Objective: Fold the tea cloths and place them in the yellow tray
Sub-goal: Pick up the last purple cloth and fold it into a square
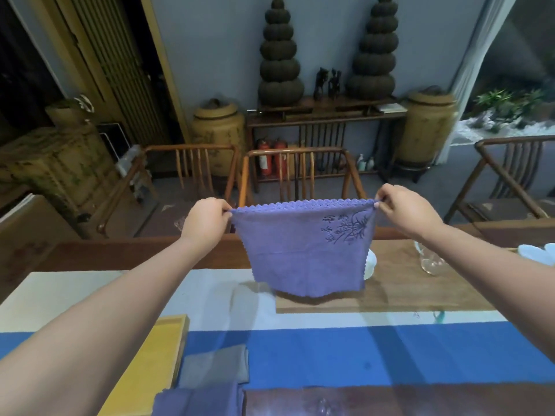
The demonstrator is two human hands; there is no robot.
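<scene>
A purple tea cloth (303, 250) with a scalloped edge and dark embroidery hangs spread in the air above the table. My left hand (205, 220) pinches its top left corner and my right hand (405, 210) pinches its top right corner. The yellow tray (156, 358) lies at the lower left, partly under my left forearm. Beside it on the blue runner rest a grey cloth (216, 367) and another purple cloth (195, 400), the latter cut off by the frame's bottom edge.
A wooden board (399, 283) lies behind the hanging cloth with a white cup (370, 264) half hidden. A glass vessel (431, 261) and white dishes (537, 253) stand at the right. Wooden chairs (300, 175) line the table's far side.
</scene>
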